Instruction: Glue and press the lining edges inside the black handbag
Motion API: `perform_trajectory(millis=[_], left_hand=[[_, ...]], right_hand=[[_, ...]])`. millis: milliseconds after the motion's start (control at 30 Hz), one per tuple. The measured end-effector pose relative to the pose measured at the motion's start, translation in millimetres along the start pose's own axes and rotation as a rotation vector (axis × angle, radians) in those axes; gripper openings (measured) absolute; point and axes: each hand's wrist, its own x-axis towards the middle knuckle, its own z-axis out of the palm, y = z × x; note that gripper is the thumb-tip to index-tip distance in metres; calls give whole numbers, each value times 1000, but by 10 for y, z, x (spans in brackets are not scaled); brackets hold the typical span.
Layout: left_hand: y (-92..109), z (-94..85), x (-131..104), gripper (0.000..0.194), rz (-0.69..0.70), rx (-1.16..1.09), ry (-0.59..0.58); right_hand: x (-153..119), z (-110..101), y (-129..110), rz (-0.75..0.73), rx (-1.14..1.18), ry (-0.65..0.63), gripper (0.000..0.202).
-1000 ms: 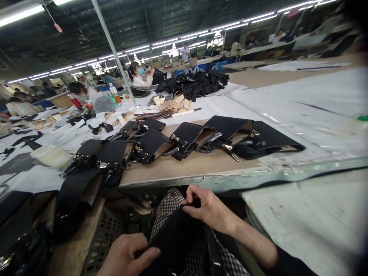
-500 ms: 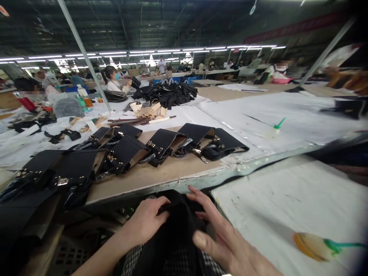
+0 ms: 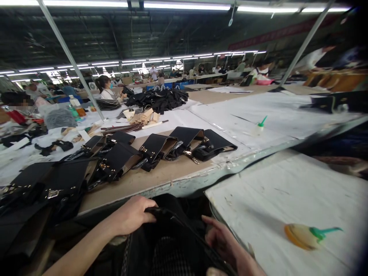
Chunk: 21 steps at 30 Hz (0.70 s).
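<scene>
A soft black bag-like piece (image 3: 186, 230) hangs over my lap, its long dark edge spread apart. My left hand (image 3: 133, 216) is closed, pinching the upper left end of that edge between thumb and fingers. On the right, my right hand (image 3: 227, 243) has its fingers behind the edge and a bit of thumb at the bottom of the picture, with the edge running between them. Its index finger stays stretched. Checked cloth (image 3: 169, 255) shows below and inside the black piece.
Several black handbags (image 3: 155, 149) with gold fittings lie along the bench (image 3: 184, 188). A white side table (image 3: 258, 199) at right bears an amber bottle with a green spout (image 3: 301, 237). Black pieces (image 3: 158, 97) are heaped farther back, and co-workers sit beyond.
My left hand has moved left and pulled the black piece's edge wider. The right hand has moved lower and right, its fingers more curled. The view has shifted somewhat.
</scene>
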Motion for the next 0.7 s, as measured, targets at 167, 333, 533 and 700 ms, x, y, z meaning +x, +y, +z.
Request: perform_trajectory(millis=[167, 333, 533, 700], left_hand=[[-99, -156, -91, 15, 69, 78, -292], [-151, -56, -15, 19, -26, -32, -292], [10, 36, 81, 31, -121, -240, -246], [95, 67, 143, 24, -59, -251, -226]], right_hand=[[203, -273, 71, 122, 187, -222, 74], [393, -260, 378, 133, 353, -326, 51], [432, -342, 317, 95, 243, -288, 39], [381, -382, 233, 195, 324, -277, 44]])
